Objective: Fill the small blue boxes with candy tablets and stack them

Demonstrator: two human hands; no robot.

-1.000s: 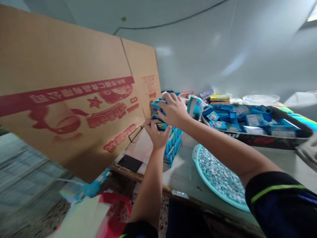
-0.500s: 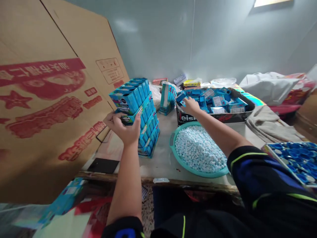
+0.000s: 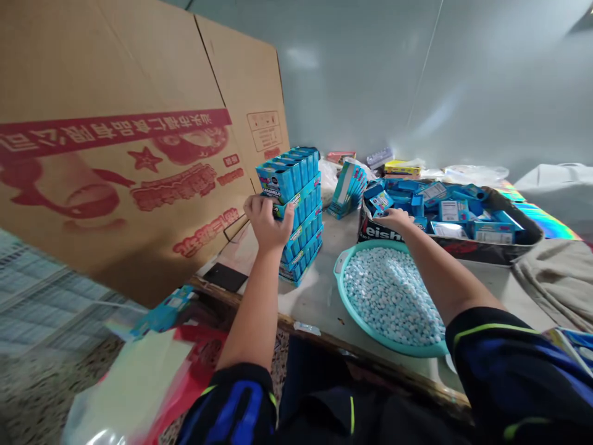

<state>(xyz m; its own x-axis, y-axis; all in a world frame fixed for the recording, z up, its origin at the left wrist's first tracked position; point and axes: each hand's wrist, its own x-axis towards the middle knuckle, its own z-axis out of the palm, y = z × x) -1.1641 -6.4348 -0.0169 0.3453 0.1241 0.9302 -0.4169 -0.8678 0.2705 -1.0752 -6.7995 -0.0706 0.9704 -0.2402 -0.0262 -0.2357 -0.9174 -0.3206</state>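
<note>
My left hand is wrapped around the near side of a stack of blue candy boxes printed "CARAMELO", at about the second layer from the top. The top layer shows a row of open compartments. My right hand is closed at the front left corner of a black carton, with a small blue candy box at its fingertips. Part of the grip is hidden behind the hand. Many more small blue boxes lie jumbled inside the carton.
Below my right forearm sits a turquoise basin full of pale blue and white candies. Folded blue cartons lean behind the stack. A large cardboard box stands at the left. Grey cloth lies at the right, and plastic bags hang below the table edge.
The view has swung left, so everything sits farther right in the picture. My left hand stays on the stack, and my right hand is slightly lower at the carton corner with the small box.
</note>
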